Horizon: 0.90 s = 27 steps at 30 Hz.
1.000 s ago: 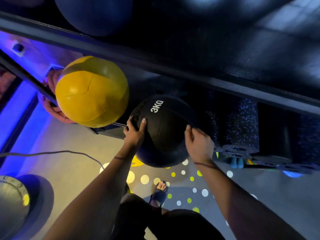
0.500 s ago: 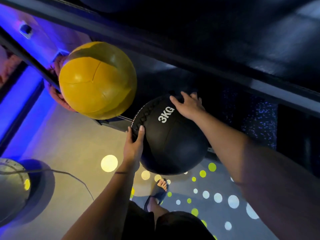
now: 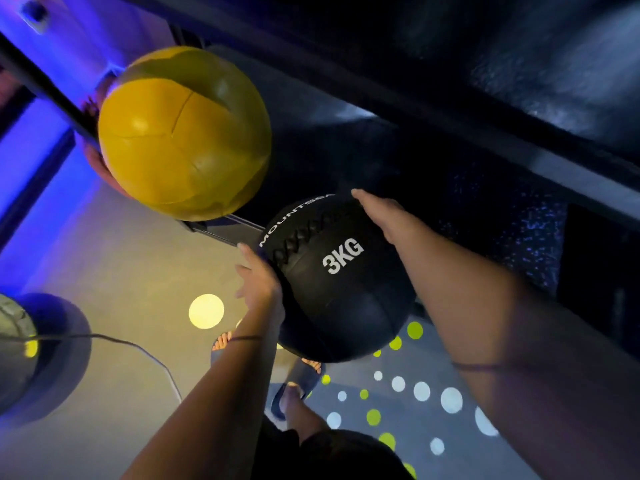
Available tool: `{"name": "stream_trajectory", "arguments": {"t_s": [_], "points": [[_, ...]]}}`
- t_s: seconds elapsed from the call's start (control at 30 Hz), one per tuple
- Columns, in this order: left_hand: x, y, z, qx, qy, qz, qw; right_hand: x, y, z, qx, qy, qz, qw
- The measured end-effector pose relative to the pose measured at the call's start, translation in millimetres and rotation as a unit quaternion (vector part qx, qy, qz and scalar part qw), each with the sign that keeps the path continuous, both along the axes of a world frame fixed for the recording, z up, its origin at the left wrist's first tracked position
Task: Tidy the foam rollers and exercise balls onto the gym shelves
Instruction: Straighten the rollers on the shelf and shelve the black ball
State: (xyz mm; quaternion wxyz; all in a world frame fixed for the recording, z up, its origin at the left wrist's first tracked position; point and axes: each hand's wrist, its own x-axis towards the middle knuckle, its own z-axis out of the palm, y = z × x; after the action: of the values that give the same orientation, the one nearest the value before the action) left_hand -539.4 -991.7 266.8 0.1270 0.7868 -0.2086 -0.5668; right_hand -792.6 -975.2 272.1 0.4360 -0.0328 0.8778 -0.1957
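We see a smooth grey floor point(image 3: 114, 258). One big round yellow spot of light point(image 3: 206, 311) shines on it. Lots of small white and green dots point(image 3: 421, 390) lie further right. The wall point(image 3: 86, 32) on the left glows blue and purple, and a small socket point(image 3: 34, 12) sits on it near the top corner. A thin cable point(image 3: 138, 346) curves in from the left edge, past a round grey thing point(image 3: 17, 344). The dark shelf point(image 3: 381, 95) fills the top and right.
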Motion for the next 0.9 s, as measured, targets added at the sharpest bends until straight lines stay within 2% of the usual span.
{"name": "stream_trajectory", "arguments": {"t_s": [0.07,0.13,0.17,0.23,0.3,0.37,0.47,0.6,0.67,0.73,0.8,0.83,0.9], "points": [[10.4,4.3,-14.7,0.066,0.053,0.041,0.996,-2.1,11.1,-24.6,0.006,-0.015,-0.005,1.000],[23.5,12.7,-44.6,0.050,0.158,0.017,0.986,4.3,19.4,-23.2,0.004,-0.017,0.012,1.000],[30.8,15.0,-67.3,0.033,0.171,-0.002,0.985,8.0,20.6,-16.4,0.001,-0.016,0.022,1.000],[36.7,15.0,-68.3,0.026,0.145,-0.007,0.989,3.7,27.9,-20.2,-0.003,-0.010,0.009,1.000],[25.8,18.4,-20.8,-0.010,0.080,-0.039,0.996,-9.3,49.4,-36.7,-0.011,-0.014,-0.023,1.000],[8.0,17.1,35.8,-0.067,0.022,-0.125,0.990,-19.2,81.4,-50.9,-0.045,-0.040,-0.104,0.993],[-16.6,5.6,82.9,-0.166,-0.014,-0.260,0.951,-22.9,121.3,-31.6,-0.131,-0.094,-0.253,0.954],[-56.7,-13.9,114.0,-0.281,0.008,-0.324,0.903,-25.9,126.2,37.0,-0.261,-0.106,-0.342,0.896],[-72.5,-19.6,117.7,-0.333,0.059,-0.335,0.879,-32.1,125.5,59.7,-0.335,-0.102,-0.360,0.865],[-85.4,-22.0,111.0,-0.348,0.142,-0.331,0.866,-38.0,128.8,72.5,-0.374,-0.097,-0.358,0.850],[-95.3,-18.1,97.2,-0.334,0.148,-0.358,0.859,-35.5,137.5,73.2,-0.362,-0.074,-0.330,0.869],[-99.9,-14.9,87.9,-0.305,0.119,-0.398,0.857,-31.9,143.0,67.6,-0.330,-0.037,-0.311,0.890],[-101.5,-6.2,66.3,-0.218,0.041,-0.495,0.840,-11.5,157.1,54.5,-0.275,0.006,-0.194,0.941]]}}
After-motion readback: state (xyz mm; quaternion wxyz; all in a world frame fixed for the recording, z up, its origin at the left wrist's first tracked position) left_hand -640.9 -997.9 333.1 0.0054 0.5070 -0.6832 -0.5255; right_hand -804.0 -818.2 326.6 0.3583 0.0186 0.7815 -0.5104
